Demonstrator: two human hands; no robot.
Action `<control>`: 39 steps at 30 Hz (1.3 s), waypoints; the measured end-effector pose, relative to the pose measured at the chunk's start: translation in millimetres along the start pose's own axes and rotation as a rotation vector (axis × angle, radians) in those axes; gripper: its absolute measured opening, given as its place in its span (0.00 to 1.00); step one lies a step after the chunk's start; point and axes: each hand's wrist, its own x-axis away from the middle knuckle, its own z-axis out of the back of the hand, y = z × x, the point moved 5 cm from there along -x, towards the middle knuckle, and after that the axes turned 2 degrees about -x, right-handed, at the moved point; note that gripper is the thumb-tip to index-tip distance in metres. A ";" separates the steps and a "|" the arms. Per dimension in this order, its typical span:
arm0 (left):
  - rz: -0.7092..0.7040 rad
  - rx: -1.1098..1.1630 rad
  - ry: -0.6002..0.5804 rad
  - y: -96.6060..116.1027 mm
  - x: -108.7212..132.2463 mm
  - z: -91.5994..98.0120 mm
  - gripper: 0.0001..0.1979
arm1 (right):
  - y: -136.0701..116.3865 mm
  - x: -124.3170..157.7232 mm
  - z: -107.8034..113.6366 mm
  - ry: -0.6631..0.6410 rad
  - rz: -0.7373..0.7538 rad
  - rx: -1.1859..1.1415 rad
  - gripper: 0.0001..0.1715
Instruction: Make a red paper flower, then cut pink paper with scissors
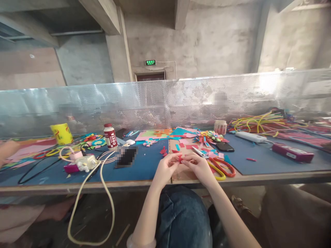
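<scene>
My left hand point(167, 168) and my right hand point(199, 167) meet over the near edge of the workbench, fingers pinched together on a small red paper piece point(180, 158) held between them. Just right of my right hand lie scissors point(219, 167) with red and yellow handles, on a brown cardboard sheet point(181, 174). Loose red, pink and blue paper scraps point(190, 146) are scattered behind my hands. A paper flower point(208, 136) of many colours sits farther back.
A blue mat point(144, 165) covers the bench, backed by a perforated metal screen point(165, 100). Left: a Costa bottle point(110, 136), yellow cup point(61, 133), a cream cable point(90, 206) hanging off the edge, another person's hand point(7, 150). Right: a phone point(224, 146), white power strip point(250, 137), maroon box point(292, 152), coloured sticks point(261, 122).
</scene>
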 end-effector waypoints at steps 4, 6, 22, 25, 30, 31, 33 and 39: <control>0.001 0.041 0.002 -1.0 0.1 -0.1 0.16 | 1.7 -0.4 -0.1 0.007 -0.004 0.010 0.10; -0.002 0.055 0.008 -1.5 0.1 0.3 0.16 | 2.3 -0.4 0.5 0.007 -0.007 0.013 0.10; 0.012 0.086 0.052 -4.3 -0.9 2.1 0.09 | 0.3 0.7 -0.2 -0.011 -0.038 -0.085 0.10; 0.021 0.089 0.047 -4.3 -0.9 2.3 0.08 | 2.2 0.5 0.1 -0.021 -0.052 -0.112 0.12; 0.025 0.092 0.060 -4.6 -0.6 3.3 0.08 | 4.9 -0.4 0.0 -0.023 -0.060 -0.134 0.12; 0.024 0.094 0.060 -4.7 -0.5 3.2 0.08 | 5.2 -0.6 0.0 -0.022 -0.060 -0.135 0.12; 0.020 0.098 0.059 -4.7 -0.4 2.9 0.08 | 5.7 -0.7 -0.1 -0.021 -0.063 -0.137 0.10; 0.017 0.099 0.047 -5.0 -0.6 1.9 0.08 | 7.5 -0.8 -0.2 -0.027 -0.071 -0.139 0.10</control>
